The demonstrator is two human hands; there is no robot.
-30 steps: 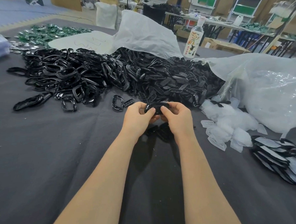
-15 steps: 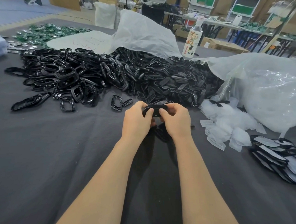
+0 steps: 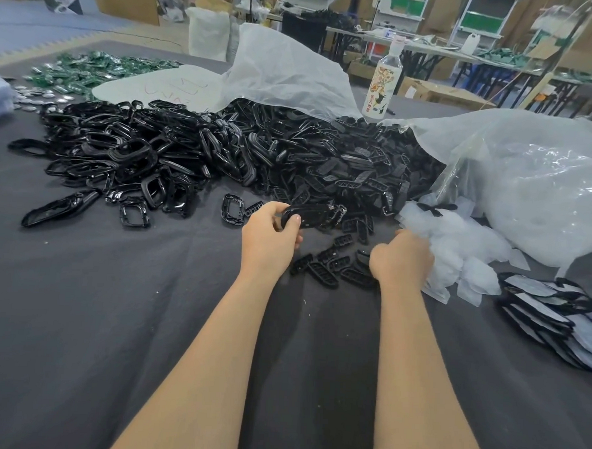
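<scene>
My left hand [image 3: 270, 238] grips a glossy black oval plastic shell [image 3: 314, 216], held just above the dark table cloth [image 3: 111, 317]. My right hand [image 3: 402, 260] has its fingers curled at the edge of a heap of small clear plastic bags [image 3: 458, 246]; whether it pinches one is hidden. Several small black slotted inserts [image 3: 333, 265] lie on the cloth between my two hands. Behind them spreads a large pile of black frames and inserts [image 3: 240, 152].
A stack of bagged black pieces [image 3: 554, 316] lies at the right. Large clear plastic bags [image 3: 537, 182] rise at back right, a white sheet [image 3: 282, 72] at back centre with a bottle [image 3: 382, 86]. Green circuit boards [image 3: 100, 70] lie far left.
My right hand let go of the black shell and moved right to the clear bags. My left hand alone keeps the shell.
</scene>
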